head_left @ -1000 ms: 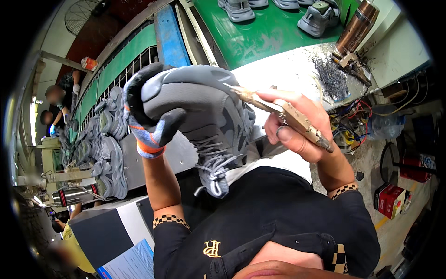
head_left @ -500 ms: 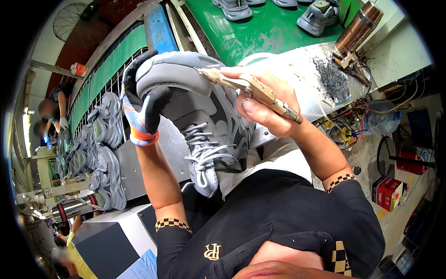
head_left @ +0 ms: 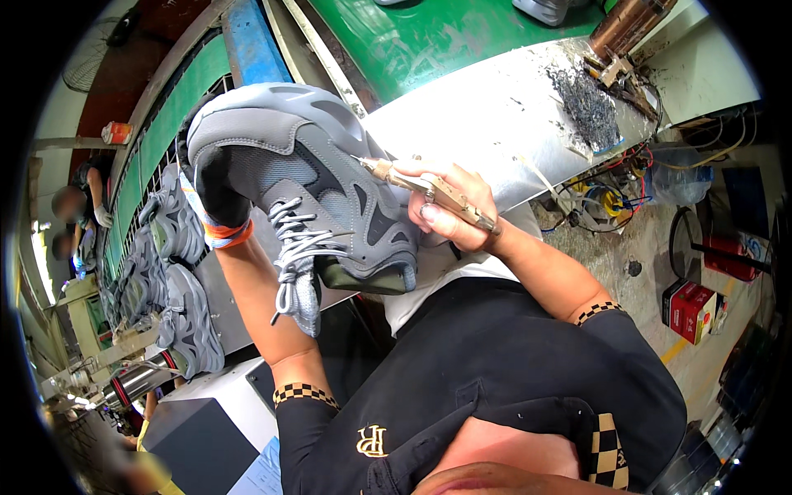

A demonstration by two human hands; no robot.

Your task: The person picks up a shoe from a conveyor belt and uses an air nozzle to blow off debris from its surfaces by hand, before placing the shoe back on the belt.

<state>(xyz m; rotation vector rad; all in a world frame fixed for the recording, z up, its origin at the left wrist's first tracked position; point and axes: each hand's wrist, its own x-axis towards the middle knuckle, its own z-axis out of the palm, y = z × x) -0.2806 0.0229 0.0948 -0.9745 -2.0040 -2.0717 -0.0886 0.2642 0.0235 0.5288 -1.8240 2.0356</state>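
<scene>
A grey lace-up sneaker hangs in front of me, toe toward the upper left and pale laces dangling. Around its toe end wraps my left hand, in a black-palmed glove with an orange cuff; some fingers are behind the shoe. Bare and closed, my right hand grips a brass-coloured hand tool with a narrow pointed tip. That tip meets the shoe's side near the edge where the upper joins the sole. Whether anything comes out of the tip I cannot tell.
Several similar sneakers stand on a rack at the left. A white worktop with black residue lies ahead, beside a green surface and a copper-coloured flask. Loose wires hang at the right, above a red box. Other people are at far left.
Both hands have moved left and slightly down with the shoe and tool. The shoe has turned to show more of its side, and the tip has shifted from the toe to the side.
</scene>
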